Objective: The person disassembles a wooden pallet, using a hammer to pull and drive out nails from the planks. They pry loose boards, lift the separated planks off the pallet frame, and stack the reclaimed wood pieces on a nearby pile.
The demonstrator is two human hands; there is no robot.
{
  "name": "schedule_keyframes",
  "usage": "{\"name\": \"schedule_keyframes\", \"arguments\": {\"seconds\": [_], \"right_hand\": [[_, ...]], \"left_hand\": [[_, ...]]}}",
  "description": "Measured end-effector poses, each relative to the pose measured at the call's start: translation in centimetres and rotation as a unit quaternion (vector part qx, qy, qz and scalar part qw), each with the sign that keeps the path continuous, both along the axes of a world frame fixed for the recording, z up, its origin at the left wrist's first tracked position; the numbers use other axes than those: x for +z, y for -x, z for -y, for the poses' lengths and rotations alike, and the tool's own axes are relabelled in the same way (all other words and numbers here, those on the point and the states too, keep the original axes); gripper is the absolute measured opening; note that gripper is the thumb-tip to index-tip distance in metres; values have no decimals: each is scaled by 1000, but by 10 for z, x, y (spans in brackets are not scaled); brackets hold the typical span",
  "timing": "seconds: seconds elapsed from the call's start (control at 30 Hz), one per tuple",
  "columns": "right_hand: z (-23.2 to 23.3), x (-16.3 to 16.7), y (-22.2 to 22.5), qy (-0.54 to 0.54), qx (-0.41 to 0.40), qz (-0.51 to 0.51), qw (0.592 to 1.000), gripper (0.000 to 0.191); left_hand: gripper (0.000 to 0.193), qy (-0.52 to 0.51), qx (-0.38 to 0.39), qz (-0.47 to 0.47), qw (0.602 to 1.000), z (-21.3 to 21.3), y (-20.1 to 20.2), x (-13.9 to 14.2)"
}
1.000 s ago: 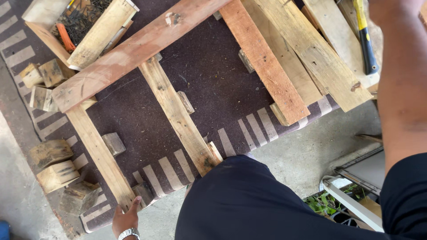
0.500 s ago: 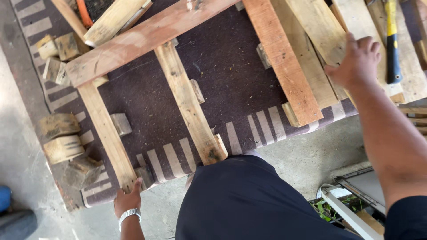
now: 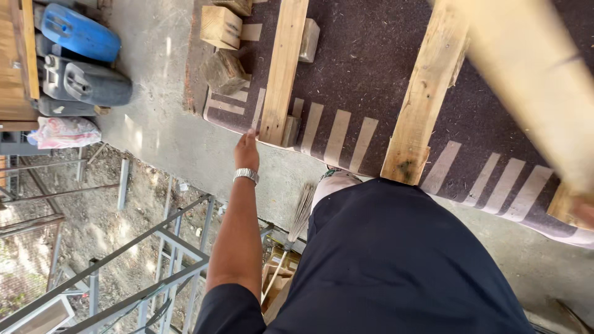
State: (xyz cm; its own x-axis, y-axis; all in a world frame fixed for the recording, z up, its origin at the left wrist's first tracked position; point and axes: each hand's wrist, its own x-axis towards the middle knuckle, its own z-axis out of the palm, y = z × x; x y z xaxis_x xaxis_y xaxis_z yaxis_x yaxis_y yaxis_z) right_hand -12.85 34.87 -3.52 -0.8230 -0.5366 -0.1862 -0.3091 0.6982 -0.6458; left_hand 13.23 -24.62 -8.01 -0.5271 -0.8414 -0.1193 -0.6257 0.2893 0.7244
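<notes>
A person in a dark shirt leans over a dark brown mat with pale stripes [image 3: 346, 74] on a concrete floor, where rough pale wooden planks lie. The left hand [image 3: 247, 150], a metal watch at the wrist, reaches to the near end of the narrow left plank [image 3: 281, 68], fingertips at its end beside a small wooden block [image 3: 290, 130]; whether the fingers grip it cannot be told. The right hand [image 3: 583, 212] shows only at the right edge, apparently closed under a large blurred beam [image 3: 526, 68]. A wider plank [image 3: 424, 105] lies between them. Loose square wooden offcuts [image 3: 221, 28] sit far left. Splinters from the rough ends look a risk, and a beam held at one end could swing or drop onto the planks.
</notes>
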Motion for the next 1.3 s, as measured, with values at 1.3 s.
{"name": "schedule_keyframes", "arguments": {"seconds": [1.3], "right_hand": [[63,1,20,-232,175,135,947,94]], "left_hand": [[38,76,-57,93,991,-10,18,-12]]}}
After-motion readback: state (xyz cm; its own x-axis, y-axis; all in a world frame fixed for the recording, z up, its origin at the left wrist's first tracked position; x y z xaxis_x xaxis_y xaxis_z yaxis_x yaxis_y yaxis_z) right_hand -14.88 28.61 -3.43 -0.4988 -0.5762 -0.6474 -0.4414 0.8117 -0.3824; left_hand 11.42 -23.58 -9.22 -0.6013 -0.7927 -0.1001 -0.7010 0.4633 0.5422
